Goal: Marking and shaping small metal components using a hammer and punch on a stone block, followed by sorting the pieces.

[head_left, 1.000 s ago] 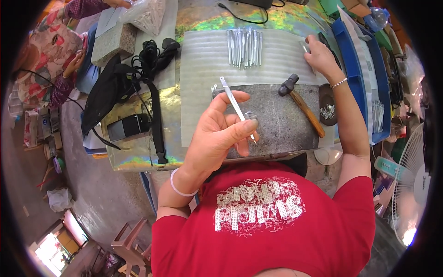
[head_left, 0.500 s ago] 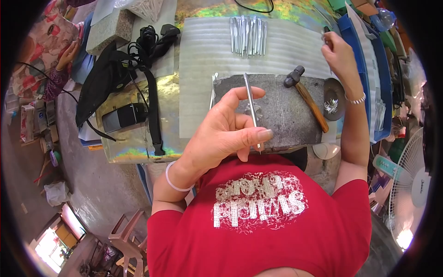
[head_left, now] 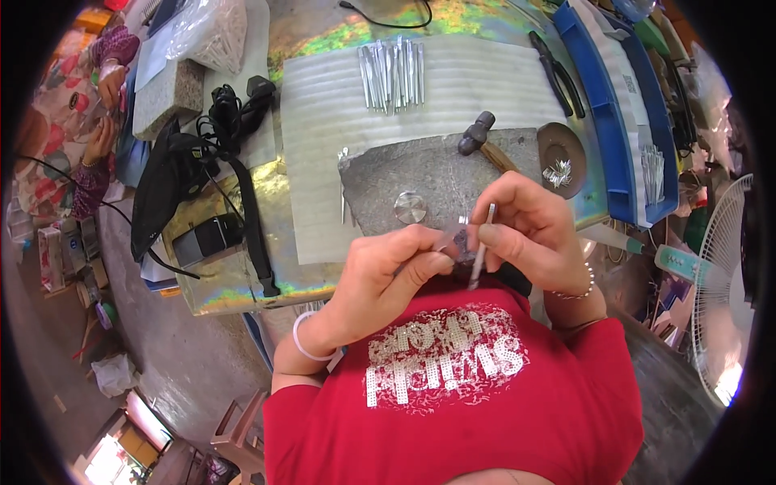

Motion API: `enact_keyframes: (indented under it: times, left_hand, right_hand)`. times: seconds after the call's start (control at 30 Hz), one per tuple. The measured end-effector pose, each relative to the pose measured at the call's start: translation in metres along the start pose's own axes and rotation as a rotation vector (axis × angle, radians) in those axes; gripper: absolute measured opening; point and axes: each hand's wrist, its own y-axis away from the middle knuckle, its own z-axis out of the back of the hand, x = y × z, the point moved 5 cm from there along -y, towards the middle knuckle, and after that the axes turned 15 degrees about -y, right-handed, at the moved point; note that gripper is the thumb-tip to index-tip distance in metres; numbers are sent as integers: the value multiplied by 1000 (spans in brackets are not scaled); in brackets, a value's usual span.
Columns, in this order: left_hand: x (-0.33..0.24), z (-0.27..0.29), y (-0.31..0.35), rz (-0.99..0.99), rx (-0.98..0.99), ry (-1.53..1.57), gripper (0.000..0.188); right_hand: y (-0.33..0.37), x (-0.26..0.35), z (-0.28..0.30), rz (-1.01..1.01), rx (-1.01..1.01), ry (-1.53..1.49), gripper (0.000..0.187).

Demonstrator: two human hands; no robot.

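Observation:
Close in front of my chest, at the near edge of the table, my two hands are almost touching. My right hand point(head_left: 529, 238) pinches a thin silver metal rod point(head_left: 482, 246), which stands nearly upright. The thumb and forefinger of my left hand point(head_left: 388, 271) are pressed together just left of the rod; what they grip is blurred. Beyond them a dark stone slab point(head_left: 376, 178) carries a round metal disc point(head_left: 411, 207) and a hammer point(head_left: 477, 136), whose wooden handle runs partly behind my right hand. Several similar silver rods point(head_left: 391, 74) lie side by side on a white foam sheet.
Black-handled pliers point(head_left: 556, 74) lie at the far right, beside a blue tray point(head_left: 594, 113). A brown dish point(head_left: 562, 137) holds small silver bits. To the left are a black strapped bag point(head_left: 174, 174), a phone-like black device point(head_left: 208, 239) and a stone block point(head_left: 171, 97). Another person's hands point(head_left: 101, 141) show far left.
My right hand has come back from the pliers, which now lie on the table, and holds the rod that was in my left hand. Both hands have come together.

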Motion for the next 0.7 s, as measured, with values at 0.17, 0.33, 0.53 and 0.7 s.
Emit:
enact_keyframes:
  times: [0.17, 0.33, 0.53, 0.7]
  left_hand:
    - [3, -7, 12, 113, -226, 238, 24]
    - [-3, 2, 11, -5, -312, 107, 20]
    - [-2, 0, 12, 25, -326, 127, 16]
    - [-2, -4, 13, -2, -330, 127, 17]
  right_hand:
    - [0, -8, -11, 60, 34, -41, 8]
    - [3, -7, -21, 164, -42, 53, 7]
    - [1, 10, -27, 465, 6, 406, 10]
    - [4, 9, -29, 469, 0, 456, 12]
